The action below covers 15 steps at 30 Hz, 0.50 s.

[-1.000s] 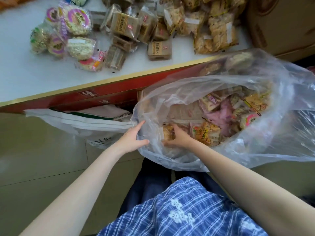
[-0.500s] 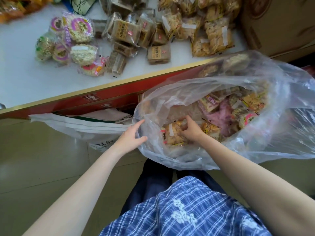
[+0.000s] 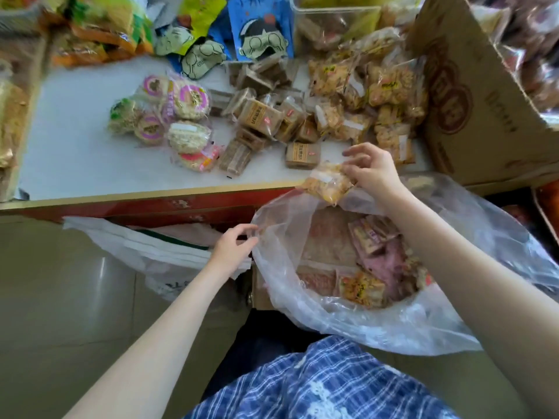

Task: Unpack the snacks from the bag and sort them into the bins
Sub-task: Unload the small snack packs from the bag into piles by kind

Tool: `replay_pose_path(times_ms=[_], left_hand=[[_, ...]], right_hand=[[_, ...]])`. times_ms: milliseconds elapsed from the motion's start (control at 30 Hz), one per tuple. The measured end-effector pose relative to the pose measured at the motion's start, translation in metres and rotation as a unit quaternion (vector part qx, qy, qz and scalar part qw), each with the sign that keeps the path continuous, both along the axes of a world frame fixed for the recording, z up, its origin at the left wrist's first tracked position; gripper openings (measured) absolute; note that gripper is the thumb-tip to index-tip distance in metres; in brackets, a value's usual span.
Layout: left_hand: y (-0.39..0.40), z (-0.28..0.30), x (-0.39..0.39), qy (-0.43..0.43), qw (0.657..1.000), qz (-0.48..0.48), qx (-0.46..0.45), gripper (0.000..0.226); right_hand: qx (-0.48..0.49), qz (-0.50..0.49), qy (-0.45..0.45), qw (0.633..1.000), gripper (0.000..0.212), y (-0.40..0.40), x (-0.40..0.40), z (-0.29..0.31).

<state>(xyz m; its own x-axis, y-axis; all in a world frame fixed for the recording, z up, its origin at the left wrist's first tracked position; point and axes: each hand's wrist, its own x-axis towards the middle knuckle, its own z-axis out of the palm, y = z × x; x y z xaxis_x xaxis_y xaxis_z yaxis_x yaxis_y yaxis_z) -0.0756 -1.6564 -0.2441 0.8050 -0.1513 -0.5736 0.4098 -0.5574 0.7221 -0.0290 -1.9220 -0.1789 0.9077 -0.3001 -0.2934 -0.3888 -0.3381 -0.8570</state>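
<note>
Presently the right hand is raised above the clear plastic bag, wrist bent, thumb and fingers pinching a yellow snack packet at the near edge of the white surface. The left hand, arm extended forward, grips the bag's rim between thumb and fingers, holding the mouth apart. More packets lie inside the bag. Sorted piles of round cakes, brown bars and yellow packets lie on the surface, a cardboard box to their right.
</note>
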Motion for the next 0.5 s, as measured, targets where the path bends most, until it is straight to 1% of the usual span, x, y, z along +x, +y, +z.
replay_pose_path(times_ms=[67, 133, 200, 233, 267, 300, 367, 400, 500], left_hand=[[-0.004, 0.003, 0.005, -0.003, 1.0, -0.013, 0.007, 0.025], [-0.009, 0.007, 0.008, 0.0, 0.999, -0.033, 0.004, 0.034], [-0.014, 0.011, 0.011, -0.005, 0.998, -0.056, 0.006, 0.039], [-0.016, 0.012, 0.013, -0.009, 0.998, -0.066, 0.009, 0.04], [-0.017, 0.013, 0.016, -0.013, 0.997, -0.075, 0.015, 0.042], [-0.019, 0.014, 0.019, -0.016, 0.996, -0.082, 0.021, 0.042], [-0.021, 0.015, 0.024, -0.024, 0.995, -0.089, 0.03, 0.043], [-0.023, 0.015, 0.026, -0.029, 0.995, -0.09, 0.031, 0.044], [-0.025, 0.016, 0.03, -0.042, 0.994, -0.1, 0.033, 0.046]], right_hand=[[0.009, -0.058, -0.041, 0.997, 0.018, -0.008, 0.029, 0.016], [0.007, -0.134, -0.105, 0.985, 0.017, -0.024, 0.063, 0.038], [-0.04, -0.201, -0.16, 0.966, 0.014, -0.045, 0.099, 0.06], [-0.071, -0.228, -0.171, 0.956, 0.012, -0.057, 0.115, 0.069], [-0.097, -0.245, -0.169, 0.95, 0.011, -0.069, 0.129, 0.076], [-0.119, -0.252, -0.156, 0.948, 0.014, -0.081, 0.14, 0.079], [-0.17, -0.233, -0.095, 0.953, 0.026, -0.101, 0.153, 0.076], [-0.2, -0.203, -0.06, 0.957, 0.032, -0.108, 0.155, 0.071], [-0.266, -0.045, 0.007, 0.963, 0.046, -0.114, 0.145, 0.058]])
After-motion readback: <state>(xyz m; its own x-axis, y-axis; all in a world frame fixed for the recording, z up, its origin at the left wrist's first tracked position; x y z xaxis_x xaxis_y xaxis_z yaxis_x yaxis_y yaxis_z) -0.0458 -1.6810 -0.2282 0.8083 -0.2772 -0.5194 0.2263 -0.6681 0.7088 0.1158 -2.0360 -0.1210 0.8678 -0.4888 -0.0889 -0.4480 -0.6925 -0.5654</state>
